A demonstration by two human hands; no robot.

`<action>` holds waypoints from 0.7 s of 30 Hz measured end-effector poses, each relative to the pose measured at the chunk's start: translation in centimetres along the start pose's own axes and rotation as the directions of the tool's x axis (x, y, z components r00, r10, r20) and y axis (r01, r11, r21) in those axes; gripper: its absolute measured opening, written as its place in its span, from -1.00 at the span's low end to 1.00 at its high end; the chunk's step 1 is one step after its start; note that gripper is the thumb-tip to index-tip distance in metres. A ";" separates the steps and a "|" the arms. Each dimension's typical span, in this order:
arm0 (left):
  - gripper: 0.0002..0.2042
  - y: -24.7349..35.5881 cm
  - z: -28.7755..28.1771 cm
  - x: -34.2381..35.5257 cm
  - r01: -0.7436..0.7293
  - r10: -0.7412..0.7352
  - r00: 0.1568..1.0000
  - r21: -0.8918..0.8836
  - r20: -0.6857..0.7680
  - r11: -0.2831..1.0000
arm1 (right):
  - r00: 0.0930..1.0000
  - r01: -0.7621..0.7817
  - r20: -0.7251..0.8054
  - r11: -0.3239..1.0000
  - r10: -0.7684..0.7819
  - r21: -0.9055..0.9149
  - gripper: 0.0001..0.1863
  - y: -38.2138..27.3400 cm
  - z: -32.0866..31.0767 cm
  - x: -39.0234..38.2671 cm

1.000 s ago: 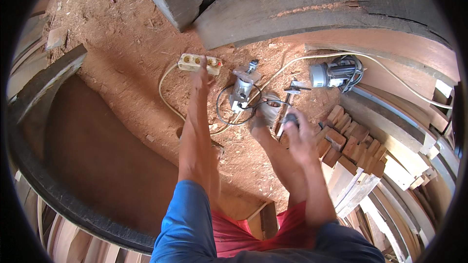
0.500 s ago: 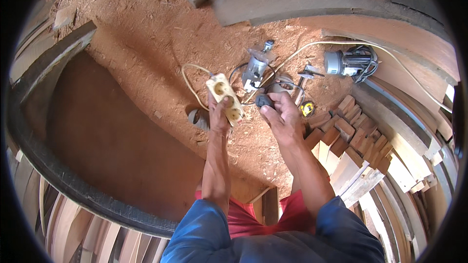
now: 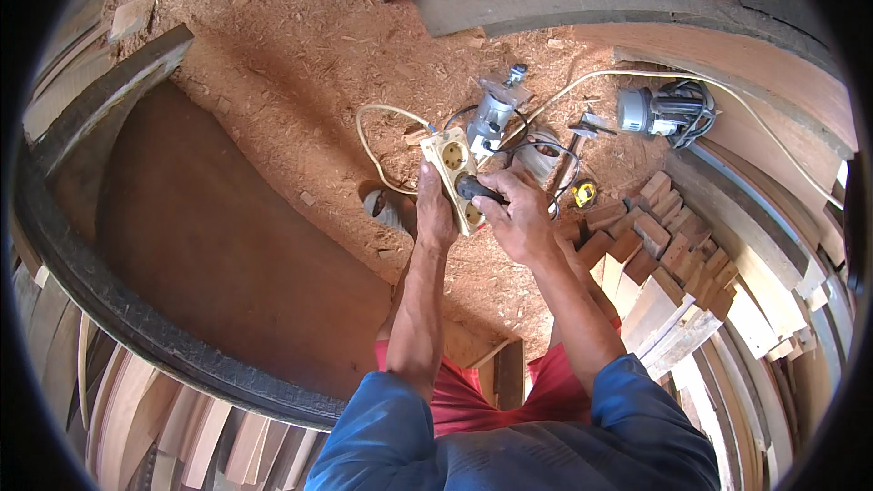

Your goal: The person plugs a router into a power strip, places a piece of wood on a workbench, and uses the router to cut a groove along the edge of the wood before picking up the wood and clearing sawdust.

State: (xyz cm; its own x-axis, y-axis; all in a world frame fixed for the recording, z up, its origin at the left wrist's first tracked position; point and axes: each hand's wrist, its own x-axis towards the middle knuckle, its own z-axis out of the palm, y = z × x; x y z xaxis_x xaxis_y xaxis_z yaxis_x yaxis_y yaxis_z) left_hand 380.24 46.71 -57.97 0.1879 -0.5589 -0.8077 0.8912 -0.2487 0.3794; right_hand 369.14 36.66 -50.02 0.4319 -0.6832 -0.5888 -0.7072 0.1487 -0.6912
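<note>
My left hand (image 3: 436, 209) is closed along the left side of a cream power strip (image 3: 448, 139) with round sockets. In my right hand (image 3: 523, 221) is a black plug (image 3: 472, 187), gripped between thumb and fingers. The plug's front is against the strip's middle socket; whether its pins are inside is hidden. One socket above it and one below it show. A pale cord (image 3: 366, 135) leaves the strip's far end. Just beyond the hands, a silver trim router (image 3: 494, 114) with a dark cord rests on the sawdust.
A second power tool (image 3: 668, 114), its cord wrapped round it, lies far right. Nearer are a yellow tape measure (image 3: 584, 192) and a hammer-like tool (image 3: 591, 125). Stacked wood blocks (image 3: 650, 232) stand at the right. A big curved wooden panel (image 3: 218, 255) fills the left. Sawdust covers the ground.
My right hand has brought the black plug left onto the power strip's middle socket. My left hand has shifted from the strip's face to its side.
</note>
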 end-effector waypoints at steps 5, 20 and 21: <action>-0.39 0.1 1.2 0.1 0.025 -0.024 1.000 -0.038 0.015 0.999 | 0.999 -0.006 -0.036 1.000 0.005 -0.009 -0.72 0.6 0.6 0.0; -0.43 0.4 -2.8 -3.4 -0.019 0.064 0.994 0.452 -0.085 0.892 | 0.996 0.060 0.068 0.997 -0.057 -0.045 -0.71 1.7 4.4 -1.8; -0.43 0.6 -2.8 -3.5 0.004 0.045 0.994 0.455 -0.098 0.891 | 0.993 0.053 0.109 0.998 -0.048 -0.042 -0.66 1.8 4.6 -1.9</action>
State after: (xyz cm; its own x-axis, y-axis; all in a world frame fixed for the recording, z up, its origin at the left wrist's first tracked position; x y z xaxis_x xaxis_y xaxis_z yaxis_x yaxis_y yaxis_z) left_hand 381.26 50.76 -56.16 0.2676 -0.4893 -0.8301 0.6066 -0.5837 0.5397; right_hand 369.59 41.47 -52.09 0.5240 -0.6077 -0.5967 -0.7060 0.0820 -0.7035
